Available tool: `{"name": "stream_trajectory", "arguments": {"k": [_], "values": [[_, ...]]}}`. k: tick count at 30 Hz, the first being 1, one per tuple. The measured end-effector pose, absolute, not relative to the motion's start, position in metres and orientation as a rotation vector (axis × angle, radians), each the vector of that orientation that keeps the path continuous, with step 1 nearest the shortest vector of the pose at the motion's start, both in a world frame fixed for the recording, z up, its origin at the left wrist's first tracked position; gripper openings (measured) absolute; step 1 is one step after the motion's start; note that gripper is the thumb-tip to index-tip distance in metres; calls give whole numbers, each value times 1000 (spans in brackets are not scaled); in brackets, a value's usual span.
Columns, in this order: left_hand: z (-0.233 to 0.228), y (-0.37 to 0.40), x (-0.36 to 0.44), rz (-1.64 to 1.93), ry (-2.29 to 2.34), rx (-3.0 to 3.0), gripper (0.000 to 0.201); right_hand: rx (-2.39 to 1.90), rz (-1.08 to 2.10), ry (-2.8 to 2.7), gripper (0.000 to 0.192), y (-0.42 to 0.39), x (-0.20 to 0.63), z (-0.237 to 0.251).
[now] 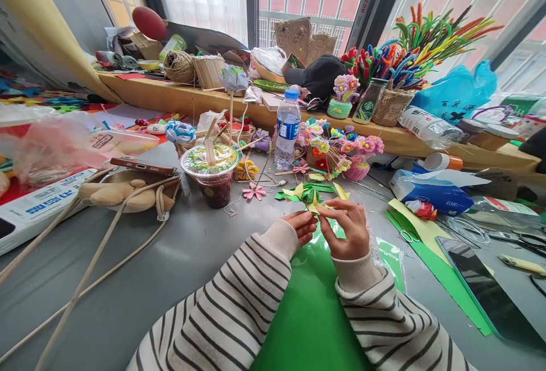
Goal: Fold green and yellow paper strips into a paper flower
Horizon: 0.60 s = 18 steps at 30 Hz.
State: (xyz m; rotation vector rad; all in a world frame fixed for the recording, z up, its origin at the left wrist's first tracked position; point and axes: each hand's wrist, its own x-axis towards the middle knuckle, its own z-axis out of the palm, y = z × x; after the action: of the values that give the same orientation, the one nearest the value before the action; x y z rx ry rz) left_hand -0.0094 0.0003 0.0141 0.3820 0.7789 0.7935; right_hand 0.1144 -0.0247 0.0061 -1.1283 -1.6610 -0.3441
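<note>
Far left: red and white box (pixel 40 197) on grey worktop (pixel 170 257), clear plastic bag (pixel 55 146) on top. Next right: beige plush bag (pixel 123 192), phone (pixel 140 165) lying on it, long cords trailing near-left. Then sealed drink cup (pixel 212 174) with straw, dark liquid inside. Pink paper flower (pixel 255 192) flat just right of cup. Water bottle (pixel 287 129) upright behind, centre.

Centre near: left hand (pixel 301 226), striped sleeve, grip pinched together on yellow-green folded paper piece (pixel 313 203). Right hand (pixel 347 229) touching same piece from the right, fingers closed on its edge. Piece held just above worktop, over far edge of green sheet (pixel 311 303), near loose green and yellow paper scraps (pixel 307 190).

Right of centre, farther: small baskets of pipe-cleaner flowers (pixel 341 152). Blue tissue pack (pixel 430 194) right of those. Scissors (pixel 409 236) on yellow-green paper strip (pixel 430 246). Dark tablet (pixel 490 291) near right. Far shelf: twine ball (pixel 179 66) left, basket of coloured pipe cleaners (pixel 409 58) right, blue plastic bag (pixel 456 92) beyond.
</note>
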Motion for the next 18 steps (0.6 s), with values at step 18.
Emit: {"name": "stream_trajectory", "arguments": {"k": [18], "values": [[-1,2,-2,1160,1020,1019,20,-1224,-276,-1729,15,-22,115,-4]]}}
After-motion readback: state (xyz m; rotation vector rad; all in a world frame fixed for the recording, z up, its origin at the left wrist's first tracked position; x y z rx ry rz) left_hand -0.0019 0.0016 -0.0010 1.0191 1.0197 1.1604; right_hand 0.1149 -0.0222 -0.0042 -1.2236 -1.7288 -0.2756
